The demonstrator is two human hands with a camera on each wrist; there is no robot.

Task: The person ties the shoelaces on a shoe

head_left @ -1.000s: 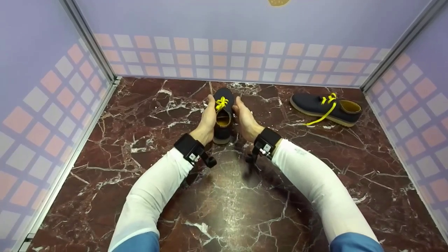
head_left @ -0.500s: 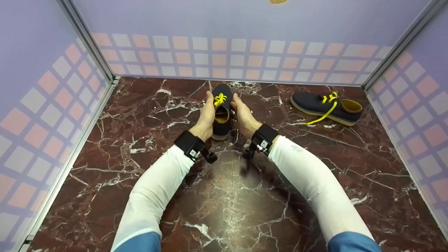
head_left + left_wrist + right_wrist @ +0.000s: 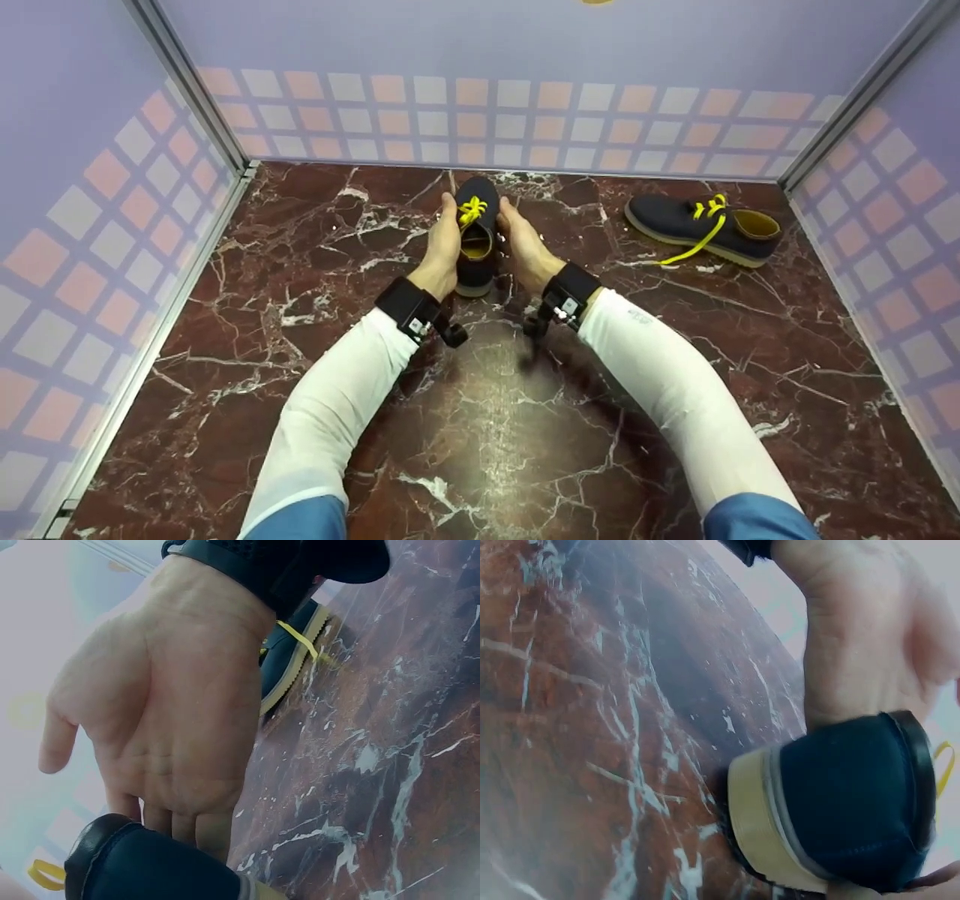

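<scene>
A dark navy shoe (image 3: 480,234) with tied yellow laces (image 3: 472,211) stands upright on the floor, its toe toward the back wall. My left hand (image 3: 441,251) lies along its left side, thumb extended. Along its right side, my right hand (image 3: 527,251) faces it with straight fingers. Seen across the heel in the left wrist view, the right palm (image 3: 180,705) is flat, and the shoe hides its fingertips. In the right wrist view, the shoe's heel (image 3: 847,799) covers the left hand's fingers. Whether the right fingers touch the shoe, I cannot tell.
A matching shoe (image 3: 697,229) sits to the right, turned sideways, one yellow lace (image 3: 694,244) trailing onto the floor. Dark red marbled floor (image 3: 495,420) spreads around. Purple panels with a checkered band (image 3: 472,124) enclose the left, back and right sides.
The shoe between my hands has slid slightly forward, toward the back wall, and both hands have moved along with it. The other shoe stays put; the head view has shifted a little.
</scene>
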